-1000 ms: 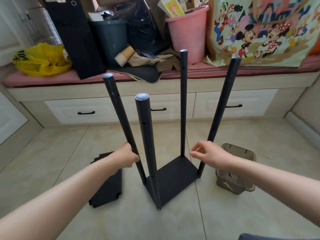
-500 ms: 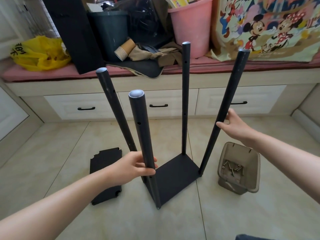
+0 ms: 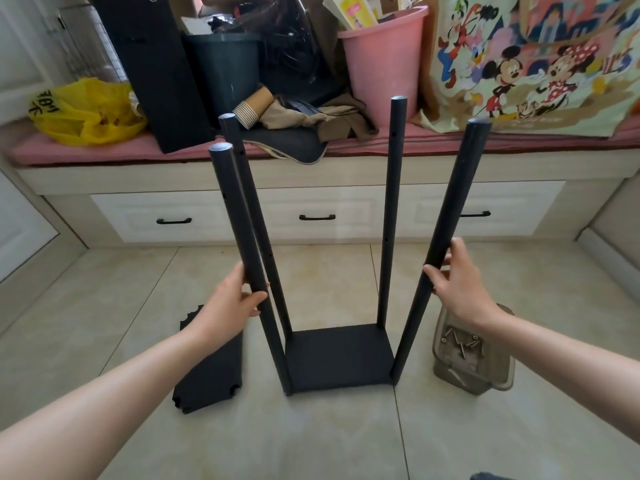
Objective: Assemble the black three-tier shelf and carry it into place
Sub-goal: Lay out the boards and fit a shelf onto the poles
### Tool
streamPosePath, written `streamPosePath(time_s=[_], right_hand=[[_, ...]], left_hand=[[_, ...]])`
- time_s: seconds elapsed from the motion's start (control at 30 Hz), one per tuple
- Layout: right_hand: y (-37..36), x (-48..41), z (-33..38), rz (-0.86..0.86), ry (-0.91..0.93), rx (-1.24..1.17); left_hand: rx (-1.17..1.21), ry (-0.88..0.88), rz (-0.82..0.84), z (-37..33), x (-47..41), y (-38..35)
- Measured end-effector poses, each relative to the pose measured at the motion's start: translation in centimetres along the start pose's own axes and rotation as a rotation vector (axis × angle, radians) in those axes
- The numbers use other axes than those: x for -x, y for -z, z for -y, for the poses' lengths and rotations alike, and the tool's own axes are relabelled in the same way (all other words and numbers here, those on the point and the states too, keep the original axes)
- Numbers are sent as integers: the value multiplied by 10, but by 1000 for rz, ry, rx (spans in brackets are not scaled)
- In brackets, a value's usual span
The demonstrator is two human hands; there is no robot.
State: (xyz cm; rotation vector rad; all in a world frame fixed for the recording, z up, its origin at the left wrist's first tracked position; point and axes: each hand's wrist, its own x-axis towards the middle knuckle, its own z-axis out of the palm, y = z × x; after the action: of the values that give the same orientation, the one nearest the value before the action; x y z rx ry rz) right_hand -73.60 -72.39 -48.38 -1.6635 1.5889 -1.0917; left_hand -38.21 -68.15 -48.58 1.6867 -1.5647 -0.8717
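The half-built shelf (image 3: pixel 339 355) stands on the floor dead ahead, poles upright, left hand (image 3: pixel 235 301) wrapped round the near left pole (image 3: pixel 239 220) and right hand (image 3: pixel 460 285) clasping the near right pole (image 3: pixel 453 202), both hands equally near.

On the pink-cushioned bench (image 3: pixel 426 147), a yellow bag (image 3: pixel 86 114) sits near the left end. A dark bin (image 3: pixel 221 67) and a pink bucket (image 3: pixel 381 60) (stuffed with papers) stand along the back edge, and a cartoon tote (image 3: pixel 540 64) leans at the right end.

Bright, soft daylight (wide-angle edge warping)
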Motion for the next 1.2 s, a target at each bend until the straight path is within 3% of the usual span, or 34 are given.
streamPosePath(time_s=[0.7, 0.9, 1.03, 1.2], right_hand=[[-16, -1, -3, 18, -14, 78], [-20, 7, -3, -31, -286, 27], [-28, 21, -8, 81, -388, 177], [-66, 42, -12, 373, -372, 395]], left_hand=[[-180, -33, -199, 9, -6, 6], [-108, 56, -152, 7, -6, 9], [-146, 135, -87, 19, -1, 26], [-213, 256, -42, 64, 21, 60]])
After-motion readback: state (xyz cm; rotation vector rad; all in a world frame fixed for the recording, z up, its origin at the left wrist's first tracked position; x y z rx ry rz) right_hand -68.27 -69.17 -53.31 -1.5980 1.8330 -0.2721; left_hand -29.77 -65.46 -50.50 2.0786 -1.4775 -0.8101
